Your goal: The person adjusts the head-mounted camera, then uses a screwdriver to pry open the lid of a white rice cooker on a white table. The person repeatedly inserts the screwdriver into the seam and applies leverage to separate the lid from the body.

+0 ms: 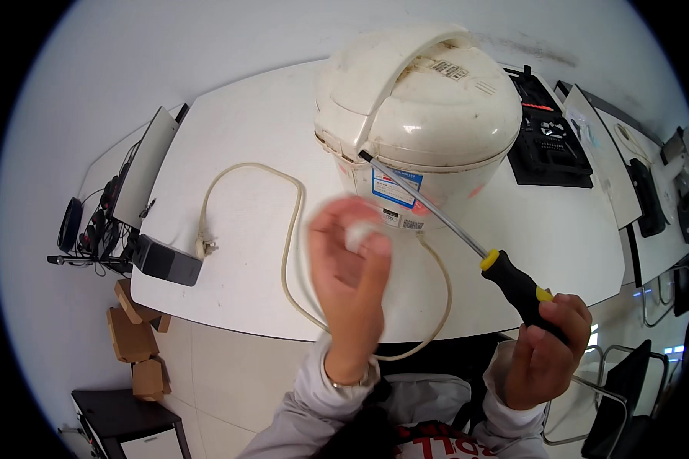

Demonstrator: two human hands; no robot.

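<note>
An old off-white rice cooker [429,107] with a domed lid and a carrying handle stands at the table's far side. My right hand [547,352] is closed round the black and yellow grip of a long screwdriver [452,226]. Its shaft slants up and left, and the dark tip lies at the lower end of the handle, by the lid's rim; whether it touches is unclear. In front of the cooker my left hand [350,268] is raised, fingers curled and smeared by motion. A pale spot shows between thumb and fingers; I cannot tell if it is an object.
The cooker's cream power cord [292,229] loops over the white table [230,252] to its plug [205,246]. A dark grey box [167,260] sits at the left edge. Right of the cooker lies an open black tool case [551,145]. Chairs [628,390] stand at right.
</note>
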